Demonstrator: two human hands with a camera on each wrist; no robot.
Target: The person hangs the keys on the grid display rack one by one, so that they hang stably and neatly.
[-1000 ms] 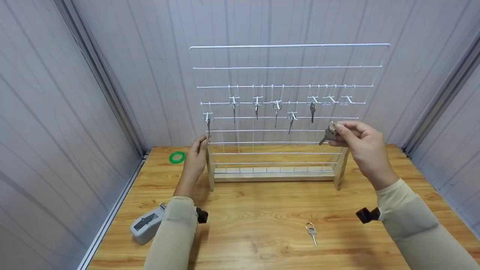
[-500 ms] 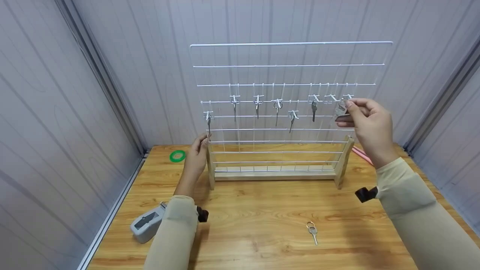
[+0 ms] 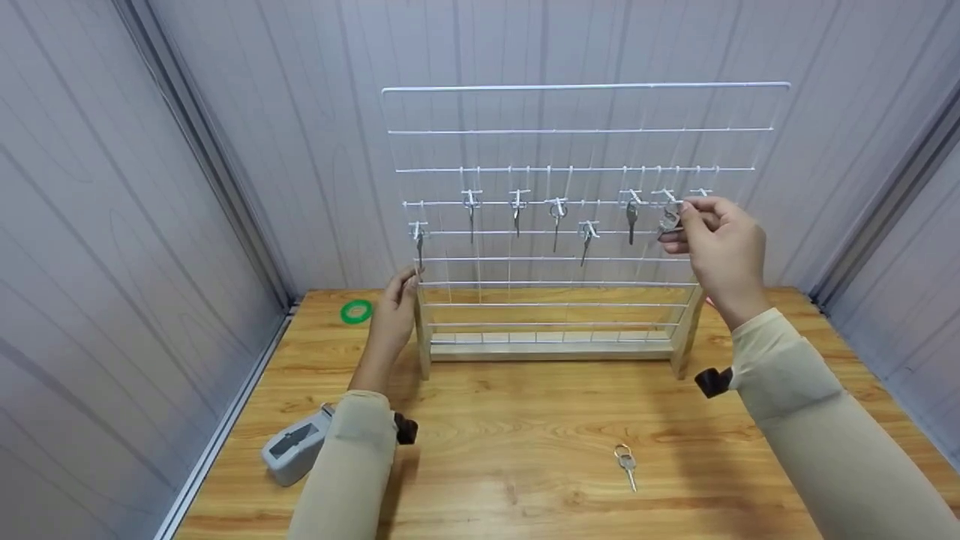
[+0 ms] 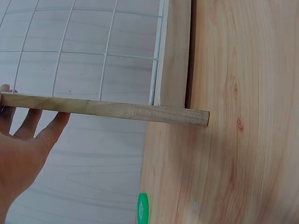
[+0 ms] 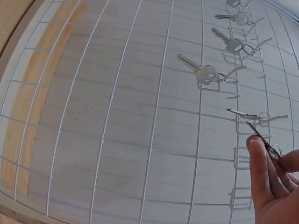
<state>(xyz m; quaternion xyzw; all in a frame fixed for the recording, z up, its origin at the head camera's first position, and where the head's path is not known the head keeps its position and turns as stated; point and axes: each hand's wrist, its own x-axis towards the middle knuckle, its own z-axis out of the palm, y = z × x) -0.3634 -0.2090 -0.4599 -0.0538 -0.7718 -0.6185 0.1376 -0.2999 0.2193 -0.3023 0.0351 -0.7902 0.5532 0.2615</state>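
Note:
My right hand (image 3: 727, 244) pinches a key (image 3: 670, 219) by its ring end, right below a hook (image 3: 665, 195) on the white wire rack (image 3: 585, 88). In the right wrist view that key (image 5: 258, 135) slants up from the fingertips, close beside a hanging key (image 5: 245, 114). Several other keys hang by their rings from hooks, among them one (image 3: 631, 217) just left of the hand. The rightmost hook (image 3: 701, 193) carries no key. My left hand (image 3: 394, 315) grips the rack's left wooden post (image 4: 112, 108). One more key (image 3: 627, 461) lies on the table.
A grey tape dispenser (image 3: 289, 454) rests by the left forearm. Behind it on the table (image 3: 495, 427) lies a green ring (image 3: 356, 311). Panelled walls (image 3: 225, 75) enclose the back and sides. A bit of something pink shows behind the right post (image 3: 686, 337).
My right hand rose with the key from below the hooks toward the rightmost one, then shifted left to the hook beside it. The left hand stayed on the post.

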